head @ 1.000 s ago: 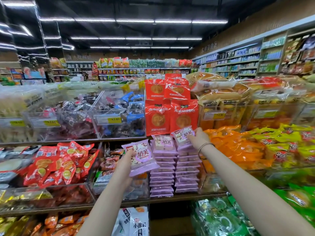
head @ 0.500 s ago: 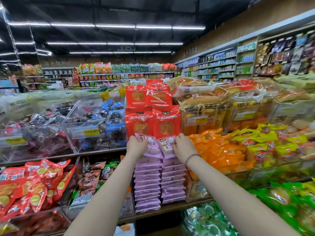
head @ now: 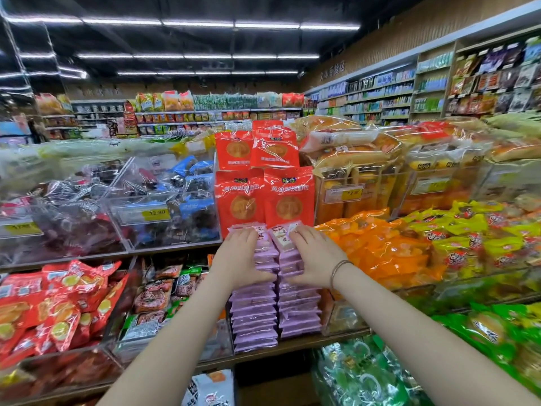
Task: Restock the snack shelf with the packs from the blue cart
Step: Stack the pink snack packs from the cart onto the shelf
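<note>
Strip lights ran across a dark shop ceiling above crowded aisles. On the snack shelf (head: 292, 345), two neat stacks of flat, glossy purple packs (head: 253, 317) stood side by side on the middle tier, their bottom packs lying along the shelf's front edge. The stacks were hemmed in closely. A clear-walled compartment of mixed packets (head: 155, 294) sat just to their left, crinkled orange bags (head: 380, 247) heaped to their right, and tall red packs (head: 263, 200) stood upright just behind their tops.

The left hand (head: 243, 256) rested on the left stack and the right hand (head: 314, 256), with a thin bracelet (head: 338, 269) at its wrist, on the right stack. The fingers (head: 246, 234) lay straight and flat over the top packs, not clenched, and the thumbs ran across the stacks' front edges.
</note>
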